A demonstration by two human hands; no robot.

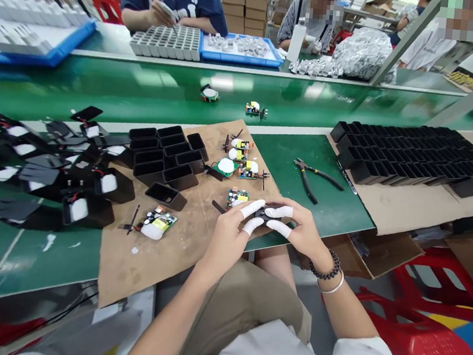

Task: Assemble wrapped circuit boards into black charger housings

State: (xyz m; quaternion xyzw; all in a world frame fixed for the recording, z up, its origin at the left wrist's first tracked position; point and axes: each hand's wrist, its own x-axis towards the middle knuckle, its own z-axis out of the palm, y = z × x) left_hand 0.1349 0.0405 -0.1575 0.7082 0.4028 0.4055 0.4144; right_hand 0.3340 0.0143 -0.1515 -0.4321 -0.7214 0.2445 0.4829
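My left hand (231,230) and my right hand (301,228) meet at the front edge of the brown cardboard sheet (180,244). Both wear white finger cots and pinch a small black plastic housing (265,214) between them. Just behind my fingers lies a small circuit board (237,196). More circuit boards (240,161) with white and yellow parts lie further back on the cardboard. Another board (157,221) rests to the left. Empty black housings (167,157) stand in a cluster at the cardboard's back left.
Black pliers (314,176) lie on the green table to the right. Rows of black housings (418,156) fill the far right; assembled black pieces (53,165) pile at left. Two boards (231,101) sit on the green conveyor. Other people work across it. A red stool (430,336) stands at lower right.
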